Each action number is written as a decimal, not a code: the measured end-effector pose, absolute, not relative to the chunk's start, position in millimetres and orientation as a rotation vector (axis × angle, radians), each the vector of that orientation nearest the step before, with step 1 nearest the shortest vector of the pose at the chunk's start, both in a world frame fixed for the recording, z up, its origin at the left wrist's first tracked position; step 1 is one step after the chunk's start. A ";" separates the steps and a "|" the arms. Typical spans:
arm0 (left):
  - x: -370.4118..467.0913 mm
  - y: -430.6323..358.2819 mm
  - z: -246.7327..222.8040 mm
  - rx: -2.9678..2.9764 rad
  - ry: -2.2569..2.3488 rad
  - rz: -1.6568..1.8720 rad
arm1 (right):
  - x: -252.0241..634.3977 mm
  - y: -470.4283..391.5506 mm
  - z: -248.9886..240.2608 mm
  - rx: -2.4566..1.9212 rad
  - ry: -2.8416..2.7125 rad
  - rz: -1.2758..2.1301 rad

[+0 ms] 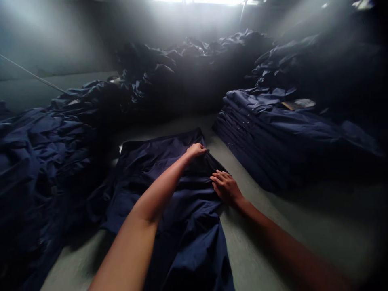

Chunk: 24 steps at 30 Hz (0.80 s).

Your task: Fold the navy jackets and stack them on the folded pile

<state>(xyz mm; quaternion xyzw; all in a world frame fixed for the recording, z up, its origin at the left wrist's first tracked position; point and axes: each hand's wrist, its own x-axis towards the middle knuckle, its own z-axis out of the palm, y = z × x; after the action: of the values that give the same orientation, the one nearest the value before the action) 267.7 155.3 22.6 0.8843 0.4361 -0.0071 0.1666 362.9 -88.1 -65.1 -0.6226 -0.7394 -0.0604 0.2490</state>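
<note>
A dark navy garment [190,198] lies spread out in front of me, its lower part running toward me; from its shape I cannot tell whether it is trousers or another piece. My left hand [196,150] is closed on the garment near its far right corner, pinching the cloth at the edge. Closer to me, my right hand [224,185] rests on the garment's right edge, palm down with the fingers stretched over the fabric. Between the two hands the edge forms a dark fold.
To the right stands a neat stack of folded navy garments [242,133] with a tag-like item [298,104] on top. Loose navy garments [45,149] are heaped at the left, and more piles [194,52] rise at the back. The surface [248,242] beneath is grey-green.
</note>
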 end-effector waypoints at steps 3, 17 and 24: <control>270.0 141.8 24.2 2.597 1.246 0.106 | 360.9 -92.6 -58.7 -1.690 -2.002 -0.194; 215.4 59.1 -25.7 2.860 1.057 0.160 | 361.9 -90.3 -78.6 -1.942 -1.943 -0.120; 210.0 60.4 -52.7 2.798 1.080 0.241 | 360.5 -93.2 -72.3 -1.941 -1.946 -0.096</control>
<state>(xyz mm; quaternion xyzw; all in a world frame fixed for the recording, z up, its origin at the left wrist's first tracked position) 210.0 60.4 -52.7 0.9279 0.3581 0.0800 0.0665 360.5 -93.2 -72.3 -0.6922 -0.6941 -0.0344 0.1947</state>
